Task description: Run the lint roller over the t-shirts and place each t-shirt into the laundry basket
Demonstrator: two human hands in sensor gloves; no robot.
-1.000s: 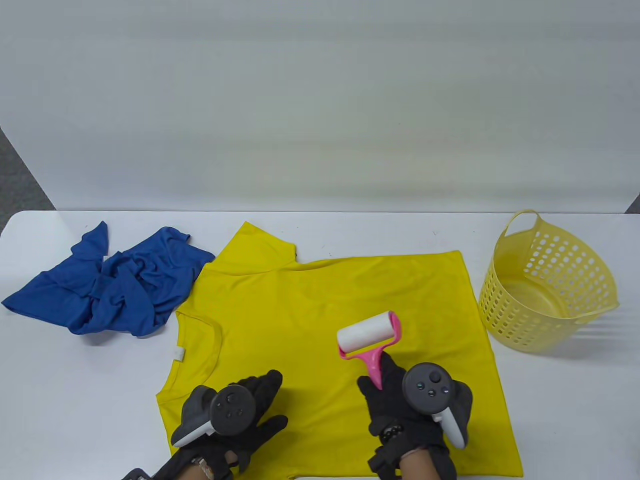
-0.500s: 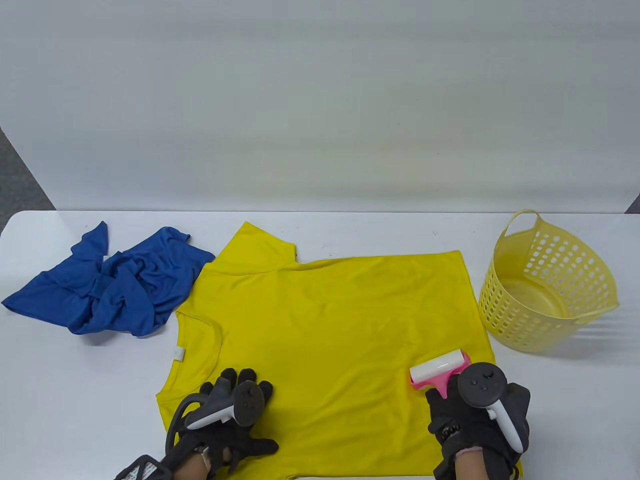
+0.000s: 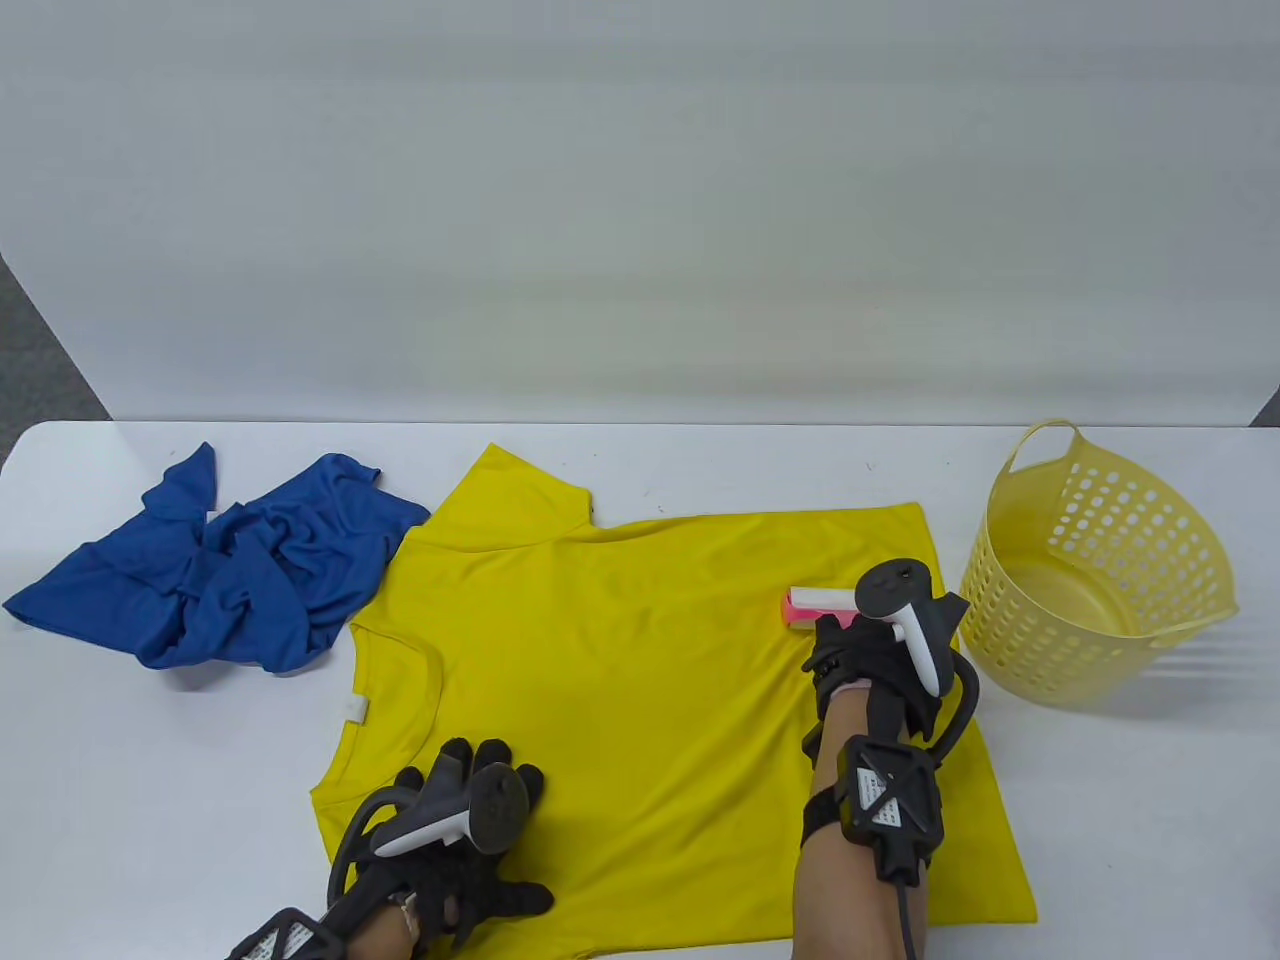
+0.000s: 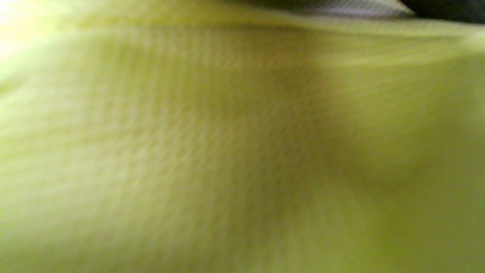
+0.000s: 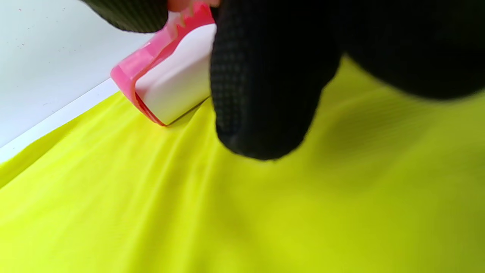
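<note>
The yellow t-shirt point(image 3: 640, 690) lies spread flat on the white table point(image 3: 120, 780), and every other place here is told from it. The right hand point(image 3: 860, 655) reaches over the shirt's right part, toward its far edge, with its fingers curled round the pink handle of the lint roller point(image 3: 818, 606). The roller's white drum sits pressed onto the yellow cloth, near the shirt's far right corner; in the right wrist view the drum point(image 5: 178, 81) touches the fabric with small folds running out beneath it, and a black gloved finger point(image 5: 265, 94) hangs in front of it. The left hand point(image 3: 470, 810) rests on the shirt's near left part, by the near sleeve, fingers spread straight and flat on the cloth, gripping nothing. The left wrist view shows only blurred yellow fabric point(image 4: 227, 151) very close to the lens. The blue t-shirt point(image 3: 220, 565) lies crumpled to the left of the yellow one, touching its far sleeve. The yellow laundry basket point(image 3: 1095, 570) stands just beside the shirt's right edge, tilted, its opening facing the camera, nothing visible inside it
</note>
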